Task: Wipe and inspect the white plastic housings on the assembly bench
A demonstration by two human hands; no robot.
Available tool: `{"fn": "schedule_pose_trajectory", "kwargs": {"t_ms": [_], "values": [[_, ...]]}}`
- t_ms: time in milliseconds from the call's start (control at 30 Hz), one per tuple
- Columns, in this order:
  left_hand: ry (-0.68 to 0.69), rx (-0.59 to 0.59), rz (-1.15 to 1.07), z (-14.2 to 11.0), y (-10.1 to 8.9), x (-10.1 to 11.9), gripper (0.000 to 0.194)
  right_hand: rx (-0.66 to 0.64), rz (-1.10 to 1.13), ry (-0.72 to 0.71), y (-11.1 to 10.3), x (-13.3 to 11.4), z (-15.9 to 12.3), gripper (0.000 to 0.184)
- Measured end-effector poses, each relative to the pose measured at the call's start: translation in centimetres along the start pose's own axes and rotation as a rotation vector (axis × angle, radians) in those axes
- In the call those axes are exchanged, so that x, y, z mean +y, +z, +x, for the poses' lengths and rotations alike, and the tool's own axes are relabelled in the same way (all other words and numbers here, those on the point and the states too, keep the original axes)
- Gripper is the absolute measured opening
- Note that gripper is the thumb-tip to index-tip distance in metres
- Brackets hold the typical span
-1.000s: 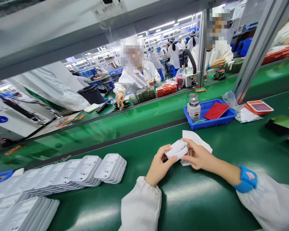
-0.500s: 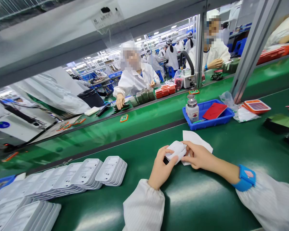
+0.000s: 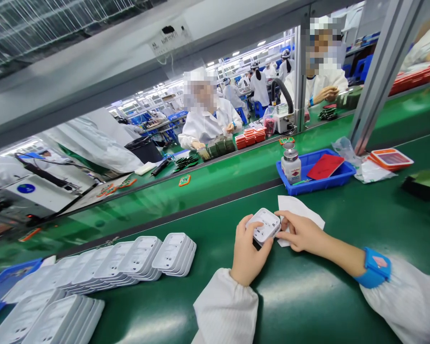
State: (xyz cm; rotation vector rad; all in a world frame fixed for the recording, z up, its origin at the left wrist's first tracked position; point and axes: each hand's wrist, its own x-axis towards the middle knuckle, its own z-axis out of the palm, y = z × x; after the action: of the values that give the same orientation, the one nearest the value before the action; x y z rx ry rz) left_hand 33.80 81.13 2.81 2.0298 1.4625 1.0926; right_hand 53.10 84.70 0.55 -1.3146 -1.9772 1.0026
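Note:
My left hand grips a small white plastic housing with rounded corners, its recessed inner face turned up toward me. Something dark shows beneath its lower left edge, mostly hidden by the fingers. At the housing's right edge, my right hand has its thumb and fingertips closed against the side. A white sheet of cloth or paper lies under and behind the right hand; I cannot tell whether any fingers touch it.
Similar white housings stand in stacks at the left. Beyond my hands is a blue tray with a metal-topped bottle and a red piece. A green conveyor carries an orange-edged board. Co-workers sit across it.
The housing has turned from its smooth outer side to its recessed inner side between my hands. The view has shifted slightly left. The co-worker opposite has drawn a hand back from the dark pieces.

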Motion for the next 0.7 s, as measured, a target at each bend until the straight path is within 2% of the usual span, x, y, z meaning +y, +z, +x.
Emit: {"fn": "schedule_pose_trajectory", "kwargs": {"t_ms": [100, 200, 333, 500, 700], "values": [[0.03, 0.048, -0.115, 0.0, -0.7, 0.6, 0.029, 0.112, 0.059, -0.068, 0.2, 0.2, -0.1, 0.061], [0.08, -0.021, -0.252, 0.0, -1.3, 1.3, 0.023, 0.159, 0.136, -0.143, 0.2, -0.1, -0.4, 0.067], [0.078, -0.123, -0.291, -0.2, -1.7, 1.5, 0.023, 0.11, 0.135, -0.274, 0.0, -1.1, -1.0, 0.057], [0.025, -0.104, -0.253, -0.4, -1.5, 1.1, 0.041, 0.032, 0.183, -0.177, -0.1, -1.9, -1.5, 0.031], [0.038, -0.074, -0.189, -0.6, -1.5, 1.1, 0.031, 0.087, 0.175, -0.202, 0.1, -1.4, -1.3, 0.03]]}}
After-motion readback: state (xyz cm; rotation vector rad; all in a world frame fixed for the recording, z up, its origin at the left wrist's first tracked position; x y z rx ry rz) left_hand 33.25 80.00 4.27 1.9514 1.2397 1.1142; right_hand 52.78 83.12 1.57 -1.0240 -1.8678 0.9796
